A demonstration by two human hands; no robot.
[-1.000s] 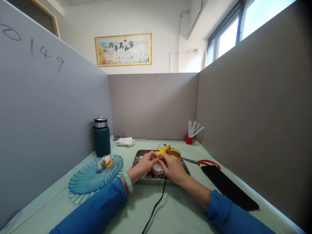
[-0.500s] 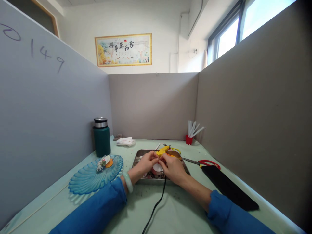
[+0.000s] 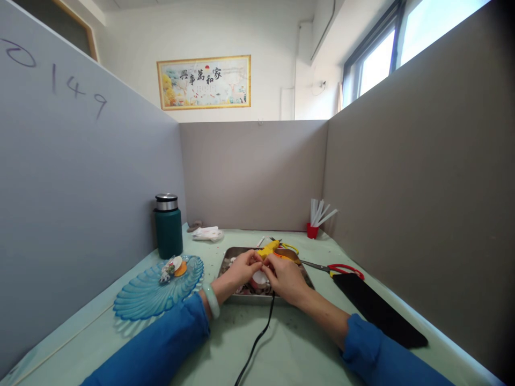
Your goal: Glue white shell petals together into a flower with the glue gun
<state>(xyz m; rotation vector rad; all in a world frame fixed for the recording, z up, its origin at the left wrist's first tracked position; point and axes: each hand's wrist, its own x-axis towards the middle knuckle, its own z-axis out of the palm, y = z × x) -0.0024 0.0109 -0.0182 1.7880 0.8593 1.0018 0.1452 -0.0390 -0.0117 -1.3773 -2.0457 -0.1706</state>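
Over the metal tray [image 3: 244, 299], my left hand [image 3: 242, 267] and right hand [image 3: 286, 276] pinched closed at the fingertips, on what I could not tell, while the yellow glue gun [image 3: 268, 249] lay just beyond, presumably for easy reach.

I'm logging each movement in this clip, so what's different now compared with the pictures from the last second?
Nothing visibly changed: no grasp or release shows. The left hand and right hand still meet at the fingertips over the metal tray; whatever they may pinch is too small to tell. The blue plate, green bottle and red-handled scissors stayed put.
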